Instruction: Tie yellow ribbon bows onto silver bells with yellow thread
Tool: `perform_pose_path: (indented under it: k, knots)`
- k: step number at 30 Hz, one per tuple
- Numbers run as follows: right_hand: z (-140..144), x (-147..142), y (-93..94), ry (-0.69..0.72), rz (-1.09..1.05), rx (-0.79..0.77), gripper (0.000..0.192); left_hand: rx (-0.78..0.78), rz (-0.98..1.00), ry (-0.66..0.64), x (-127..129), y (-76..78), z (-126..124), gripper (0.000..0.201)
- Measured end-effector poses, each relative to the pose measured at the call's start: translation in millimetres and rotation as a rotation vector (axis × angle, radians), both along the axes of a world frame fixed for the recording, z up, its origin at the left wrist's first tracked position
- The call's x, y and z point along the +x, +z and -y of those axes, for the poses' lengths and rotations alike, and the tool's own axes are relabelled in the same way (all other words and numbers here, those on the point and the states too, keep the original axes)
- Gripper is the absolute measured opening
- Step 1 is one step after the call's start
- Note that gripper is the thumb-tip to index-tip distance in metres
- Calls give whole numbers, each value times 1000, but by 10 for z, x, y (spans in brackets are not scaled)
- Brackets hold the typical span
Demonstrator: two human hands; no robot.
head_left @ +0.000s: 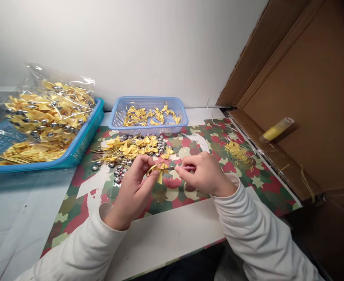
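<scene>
My left hand (139, 188) pinches a yellow ribbon bow (160, 168) with a looped gold cord between thumb and fingers. In my right hand (203, 171) is a slim tool with a pinkish handle (189, 168) and a dark, narrow tip, whose exact kind I cannot make out. That tip points left and meets the bow, though the exact contact is too small to see. Just beyond my left hand lies a pile of yellow bows (128, 147) with gold cords. Silver bells (118, 174) are scattered around and under that pile.
A blue basket (148, 128) holding finished-looking bows stands at the back. On the left, a larger blue basket (81, 144) carries a clear bag (55, 105) of bows and bells. Yellow thread scraps (238, 152) lie right, near a cardboard wall (306, 93) and a yellow tube (277, 130).
</scene>
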State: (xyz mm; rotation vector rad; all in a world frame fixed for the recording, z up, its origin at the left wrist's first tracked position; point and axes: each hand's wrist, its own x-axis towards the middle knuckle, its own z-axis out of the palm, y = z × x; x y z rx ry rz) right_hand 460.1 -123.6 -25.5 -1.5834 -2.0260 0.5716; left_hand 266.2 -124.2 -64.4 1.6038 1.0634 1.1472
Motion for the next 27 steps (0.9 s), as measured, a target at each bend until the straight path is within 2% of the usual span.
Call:
perform_pose_path:
  k: [5,8,12,14,17,19,22,27]
  knots:
    - [-21,81,19,40,-102,-41,40,-34,22,-1,5,9,-10,6]
    - [-74,201,30,87,-310,-59,37,-79,45,4,8,32,-15,7]
    - [-150,225,-33,48,-535,-64,36,-122,99,3,16,69,-23,6]
    - [-167,142,-111,134,-573,-102,29,-144,125,-11,24,83,-25,6]
    - [-174,-28,-262,343,-562,-202,24,-156,142,-27,35,103,-26,6]
    - [-181,-114,-348,397,-572,-224,21,-153,138,-31,37,115,-27,6]
    - [-206,-168,-407,340,-655,-207,28,-154,133,-46,32,123,-29,7]
    - [-288,-125,-391,141,-870,-202,49,-191,155,-78,21,95,-26,8]
